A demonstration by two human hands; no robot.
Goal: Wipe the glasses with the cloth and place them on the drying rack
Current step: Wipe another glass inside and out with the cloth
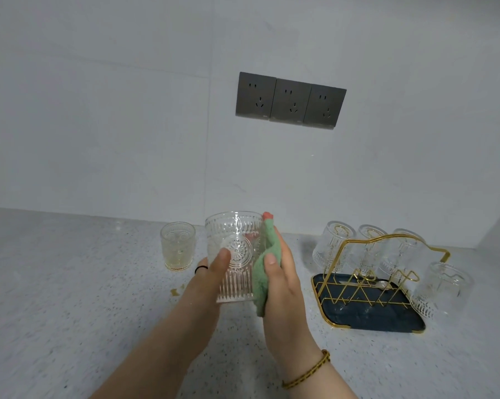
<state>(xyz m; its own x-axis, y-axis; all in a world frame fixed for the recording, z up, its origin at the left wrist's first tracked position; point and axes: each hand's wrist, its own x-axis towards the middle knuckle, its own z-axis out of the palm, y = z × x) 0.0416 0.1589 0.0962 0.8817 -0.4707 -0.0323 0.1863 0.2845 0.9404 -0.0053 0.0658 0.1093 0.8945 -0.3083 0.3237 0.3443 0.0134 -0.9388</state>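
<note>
Above the counter (70, 283), left fingers (224, 254) clasp the glass (238, 226); right fingers (271, 261) pinch cloth (259, 279) against it.

I am in a home kitchen: speckled stone worktop (70, 283), tiled wall (99, 110) with three sockets (290, 100), gold wire drying rack (369, 313)

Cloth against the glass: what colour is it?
Green cloth, with a pink corner on top; head view shows it.

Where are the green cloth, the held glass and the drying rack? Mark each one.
green cloth (259, 283): head view, lower fold beside the glass.
held glass (240, 246): head view, round pattern on its side.
drying rack (366, 316): head view, bare dark tray base.
</note>
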